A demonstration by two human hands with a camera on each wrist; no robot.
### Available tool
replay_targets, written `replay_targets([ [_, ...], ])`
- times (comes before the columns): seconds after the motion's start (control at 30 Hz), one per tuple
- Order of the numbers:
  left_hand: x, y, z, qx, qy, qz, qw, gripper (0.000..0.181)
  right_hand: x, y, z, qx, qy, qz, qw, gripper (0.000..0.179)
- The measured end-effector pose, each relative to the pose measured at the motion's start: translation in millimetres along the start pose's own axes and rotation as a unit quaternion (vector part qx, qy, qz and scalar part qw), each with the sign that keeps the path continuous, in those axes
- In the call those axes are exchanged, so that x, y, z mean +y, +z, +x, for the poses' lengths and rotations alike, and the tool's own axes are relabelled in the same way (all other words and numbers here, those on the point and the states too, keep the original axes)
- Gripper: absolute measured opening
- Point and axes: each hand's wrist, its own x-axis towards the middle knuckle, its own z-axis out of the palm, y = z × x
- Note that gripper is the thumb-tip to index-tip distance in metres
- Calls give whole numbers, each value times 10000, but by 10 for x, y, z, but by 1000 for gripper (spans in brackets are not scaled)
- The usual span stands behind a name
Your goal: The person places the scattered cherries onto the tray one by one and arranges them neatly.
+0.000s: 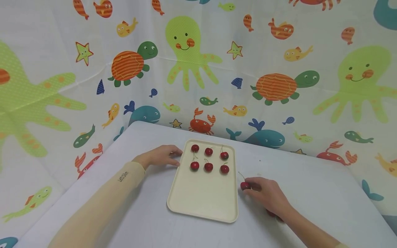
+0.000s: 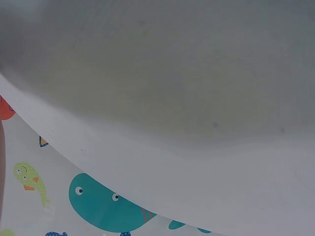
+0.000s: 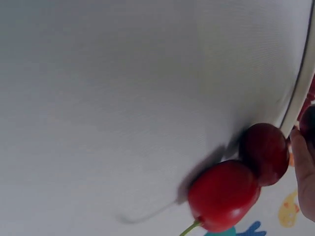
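Note:
A cream rectangular tray [image 1: 204, 198] lies on the table, with several dark red stemmed cherries [image 1: 208, 167] set in two rows in its far half. My right hand [image 1: 268, 193] pinches a cherry [image 1: 245, 186] between thumb and fingers, just right of the tray's right rim; its stem points up. Partly hidden beneath the right wrist are two more cherries, shown large in the right wrist view as a bright red cherry [image 3: 224, 196] against a darker cherry [image 3: 266, 153]. At the tray's left rim, my left hand [image 1: 161, 155] rests with loosely bent fingertips and thumb against the edge.
White cloth covers the table [image 1: 142, 213]. A curtain [image 1: 217, 96] printed with sea animals hangs behind and along the left side. The left wrist view holds mostly shadowed white table surface [image 2: 221, 182] and a strip of curtain [image 2: 54, 167].

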Motion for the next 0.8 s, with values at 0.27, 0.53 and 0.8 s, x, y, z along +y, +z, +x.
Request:
replay_targets([
  [0.27, -2, 5, 20, -26, 5, 21, 10000, 57, -166, 31, 37, -16, -116, 490, 9987, 36],
  [0.53, 6, -7, 0, -19, 63, 15, 10000, 57, -349, 109, 81, -57, -316, 765, 9966, 36],
  [0.8, 5, -12, 8, -59, 115, -9, 9999, 57, -537, 190, 99, -137, -607, 805, 9948, 37],
])
